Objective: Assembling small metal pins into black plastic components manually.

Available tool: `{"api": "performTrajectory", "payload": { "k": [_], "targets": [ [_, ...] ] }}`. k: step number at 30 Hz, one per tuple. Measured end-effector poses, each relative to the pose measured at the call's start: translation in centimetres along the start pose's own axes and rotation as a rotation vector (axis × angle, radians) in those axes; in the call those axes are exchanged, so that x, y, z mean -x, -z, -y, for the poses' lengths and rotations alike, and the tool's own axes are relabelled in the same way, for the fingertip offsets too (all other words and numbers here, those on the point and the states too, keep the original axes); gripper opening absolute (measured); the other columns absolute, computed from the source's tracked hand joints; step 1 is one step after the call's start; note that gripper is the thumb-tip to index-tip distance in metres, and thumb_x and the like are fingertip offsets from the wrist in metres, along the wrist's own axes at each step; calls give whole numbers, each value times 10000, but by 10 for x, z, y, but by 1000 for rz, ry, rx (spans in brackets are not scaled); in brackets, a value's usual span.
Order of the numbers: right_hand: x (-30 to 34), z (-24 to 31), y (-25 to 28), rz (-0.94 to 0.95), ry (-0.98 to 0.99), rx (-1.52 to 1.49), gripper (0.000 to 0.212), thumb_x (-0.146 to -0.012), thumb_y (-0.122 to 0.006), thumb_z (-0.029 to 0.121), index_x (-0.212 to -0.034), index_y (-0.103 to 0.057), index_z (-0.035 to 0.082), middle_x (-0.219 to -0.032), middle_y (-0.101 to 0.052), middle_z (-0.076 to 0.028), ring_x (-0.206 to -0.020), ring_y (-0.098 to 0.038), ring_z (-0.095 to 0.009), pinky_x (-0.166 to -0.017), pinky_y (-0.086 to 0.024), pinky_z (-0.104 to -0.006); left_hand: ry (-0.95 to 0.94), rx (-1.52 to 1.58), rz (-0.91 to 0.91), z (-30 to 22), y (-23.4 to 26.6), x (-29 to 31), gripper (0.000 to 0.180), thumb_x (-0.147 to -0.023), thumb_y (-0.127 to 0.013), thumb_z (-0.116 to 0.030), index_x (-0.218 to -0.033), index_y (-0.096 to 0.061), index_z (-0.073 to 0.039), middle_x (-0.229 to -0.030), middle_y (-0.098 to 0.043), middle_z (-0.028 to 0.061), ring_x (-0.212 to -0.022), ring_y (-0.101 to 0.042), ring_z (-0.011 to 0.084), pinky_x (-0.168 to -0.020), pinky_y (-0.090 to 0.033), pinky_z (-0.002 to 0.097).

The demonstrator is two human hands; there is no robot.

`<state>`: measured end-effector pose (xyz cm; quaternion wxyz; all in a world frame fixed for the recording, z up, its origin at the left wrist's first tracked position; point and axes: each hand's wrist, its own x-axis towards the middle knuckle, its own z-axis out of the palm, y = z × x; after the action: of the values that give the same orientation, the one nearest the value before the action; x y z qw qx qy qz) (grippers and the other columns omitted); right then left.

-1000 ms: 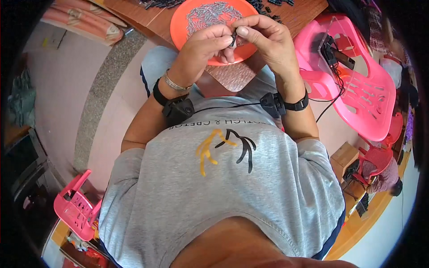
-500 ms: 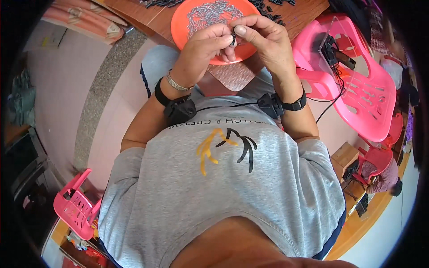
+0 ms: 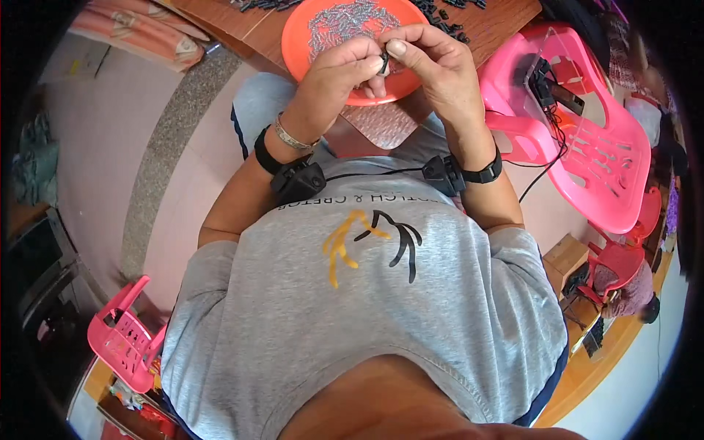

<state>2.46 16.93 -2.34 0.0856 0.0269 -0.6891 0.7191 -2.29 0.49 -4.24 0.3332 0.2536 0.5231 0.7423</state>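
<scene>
Upper centre of frame: left hand (image 3: 339, 73) pinches a small black part (image 3: 384, 63) between thumb and fingers; right hand (image 3: 444, 70) pinches its upper end, thumb against index finger. Part sits above the near side of an orange plate (image 3: 292, 45), mostly covered by fingertips; its exact fit and angle cannot be told. Silver bits (image 3: 341, 26) lie loose in the plate. More black pieces (image 3: 449, 29) are scattered on the tabletop (image 3: 502, 26), just right of the plate.

Risks (judged): part is tiny and the hold is fingertip-only, so uneven pressure could make it slip, probably into the silver bits. Wrists hang low over the near rim; a knock there might tip the plate and spill them. Cord (image 3: 374, 173) linking the wrist devices (image 3: 301, 182) could tug if the hands part widely.
</scene>
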Motion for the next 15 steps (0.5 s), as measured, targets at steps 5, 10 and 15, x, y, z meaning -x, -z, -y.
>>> {"api": "performTrajectory", "payload": {
  "k": [5,10,15],
  "targets": [
    [2,2,-3,-3,33,43,174,-865,-618,111,-972,-640,-25,-869,-661,-49,-795,-597,-89,-730,-482,-224,-9,-33,-2,-1,0,1,188,-934,-433,-185,-925,-520,-19,-783,-537,30,-748,-512,106,-715,-412,244],
    [3,-4,-9,-47,108,48,155,-861,-617,82,-969,-641,-26,-871,-664,-54,-798,-602,-88,-717,-489,-220,-17,-49,-17,1,0,0,178,-938,-428,-187,-904,-511,-33,-780,-528,25,-742,-508,103,-709,-411,243],
    [3,-3,-10,-62,108,29,158,-866,-611,82,-977,-644,-25,-889,-665,-57,-805,-604,-89,-717,-496,-221,-35,-41,-31,1,0,0,184,-944,-423,-190,-937,-511,-29,-782,-524,26,-740,-513,107,-698,-410,247]
  ]
}}
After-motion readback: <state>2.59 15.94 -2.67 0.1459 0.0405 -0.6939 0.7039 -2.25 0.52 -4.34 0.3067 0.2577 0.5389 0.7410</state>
